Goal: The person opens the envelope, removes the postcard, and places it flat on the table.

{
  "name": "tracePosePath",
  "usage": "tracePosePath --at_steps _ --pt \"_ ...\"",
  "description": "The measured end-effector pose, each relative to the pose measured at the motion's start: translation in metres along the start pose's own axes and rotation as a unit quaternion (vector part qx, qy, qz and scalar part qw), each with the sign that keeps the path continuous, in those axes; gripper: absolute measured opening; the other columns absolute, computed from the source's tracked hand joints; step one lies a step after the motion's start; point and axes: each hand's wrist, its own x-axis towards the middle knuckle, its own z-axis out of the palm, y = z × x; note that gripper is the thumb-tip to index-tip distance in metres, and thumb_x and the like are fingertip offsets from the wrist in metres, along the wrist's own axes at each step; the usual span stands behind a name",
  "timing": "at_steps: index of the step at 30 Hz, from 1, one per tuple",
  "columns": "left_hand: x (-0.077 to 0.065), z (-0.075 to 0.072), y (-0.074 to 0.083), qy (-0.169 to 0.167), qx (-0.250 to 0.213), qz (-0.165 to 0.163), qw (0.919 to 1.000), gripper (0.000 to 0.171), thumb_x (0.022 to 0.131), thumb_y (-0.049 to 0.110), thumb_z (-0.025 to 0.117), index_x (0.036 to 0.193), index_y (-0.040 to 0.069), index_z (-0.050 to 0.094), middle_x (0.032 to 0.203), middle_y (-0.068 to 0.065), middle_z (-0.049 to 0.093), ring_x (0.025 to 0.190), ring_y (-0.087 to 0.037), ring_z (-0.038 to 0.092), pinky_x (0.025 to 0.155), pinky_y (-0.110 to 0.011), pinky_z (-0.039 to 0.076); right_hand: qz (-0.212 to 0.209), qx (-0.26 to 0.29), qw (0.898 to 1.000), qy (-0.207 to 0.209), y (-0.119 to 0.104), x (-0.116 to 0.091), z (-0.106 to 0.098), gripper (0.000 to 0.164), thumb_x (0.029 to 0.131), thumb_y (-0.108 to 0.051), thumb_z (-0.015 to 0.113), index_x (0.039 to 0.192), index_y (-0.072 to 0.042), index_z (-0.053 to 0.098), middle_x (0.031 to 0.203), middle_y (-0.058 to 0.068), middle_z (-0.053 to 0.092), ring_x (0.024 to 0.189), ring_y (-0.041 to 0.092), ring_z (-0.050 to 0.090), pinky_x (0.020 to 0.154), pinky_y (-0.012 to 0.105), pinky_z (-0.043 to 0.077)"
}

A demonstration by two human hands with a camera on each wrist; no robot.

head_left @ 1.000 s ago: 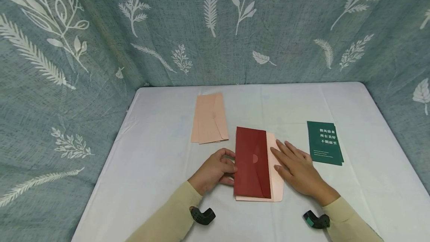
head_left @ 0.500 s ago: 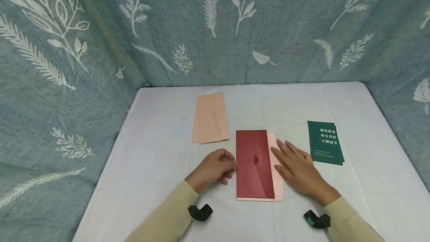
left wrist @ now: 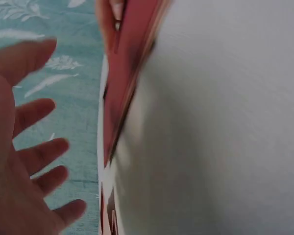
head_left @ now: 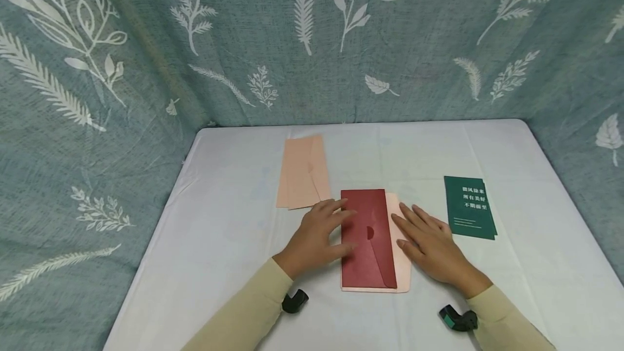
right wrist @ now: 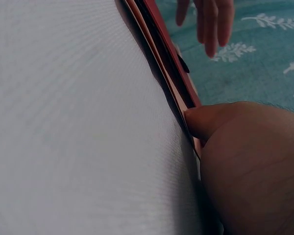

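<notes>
A red envelope (head_left: 368, 264) lies flap side up on a pink envelope (head_left: 401, 270), whose right part shows beyond the red one. My left hand (head_left: 317, 237) is over the red envelope's left edge with its fingers spread; in the left wrist view the fingers (left wrist: 41, 154) are apart and hold nothing. My right hand (head_left: 434, 251) rests with straight fingers on the pink envelope's right part. In the right wrist view its thumb (right wrist: 201, 122) touches the pink paper beside the red edge.
Behind my left hand lie overlapping pink envelopes (head_left: 304, 169). Green cards (head_left: 465, 221) with white lettering lie to the right, beyond my right hand. All rest on a white-covered table (head_left: 229, 177) backed by a leaf-patterned blue-green curtain (head_left: 312, 85).
The red envelope has settled flat on the pink one. My left hand has let go of its left edge, spread its fingers and moved over it. The right hand has stayed put.
</notes>
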Motion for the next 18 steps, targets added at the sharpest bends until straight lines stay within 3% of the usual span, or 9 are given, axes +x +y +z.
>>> tracePosePath --at_steps 4,7,13,18 --pt "-0.001 0.005 -0.002 -0.071 0.047 0.011 0.9963 0.092 0.088 0.057 0.088 0.165 0.027 0.048 0.181 -0.010 0.015 0.165 -0.035 0.006 0.124 -0.065 0.019 -0.003 -0.001 1.000 0.001 -0.001 0.000 0.000 0.059 0.111 -0.033 0.062 0.165 -0.014 0.049 0.176 0.010 0.032 0.161 0.040 0.022 0.113 0.062 0.023" --pt "-0.002 0.008 -0.004 -0.123 0.064 0.014 0.9903 0.111 0.082 0.070 0.088 0.172 0.033 0.036 0.183 -0.006 0.002 0.165 -0.031 -0.007 0.127 -0.061 0.013 -0.003 -0.001 1.000 0.001 -0.001 0.000 0.000 0.059 0.112 -0.034 0.062 0.166 -0.014 0.049 0.176 0.010 0.032 0.161 0.040 0.022 0.113 0.062 0.024" --pt "-0.005 0.012 -0.009 -0.193 0.081 0.001 0.9778 0.124 0.080 0.075 0.085 0.176 0.028 0.021 0.182 -0.001 -0.004 0.165 -0.026 -0.011 0.129 -0.056 0.004 -0.003 -0.003 1.000 0.002 -0.002 0.000 0.000 0.058 0.112 -0.033 0.062 0.166 -0.014 0.049 0.175 0.010 0.033 0.161 0.040 0.022 0.113 0.062 0.024" --pt "-0.004 0.014 -0.012 -0.215 0.100 -0.001 0.9716 0.123 0.083 0.077 0.081 0.177 0.028 0.017 0.182 0.001 -0.007 0.164 -0.023 -0.015 0.129 -0.054 0.000 0.001 0.002 1.000 -0.001 -0.003 0.000 0.000 0.058 0.112 -0.032 0.062 0.165 -0.013 0.049 0.175 0.011 0.032 0.161 0.041 0.022 0.115 0.062 0.022"
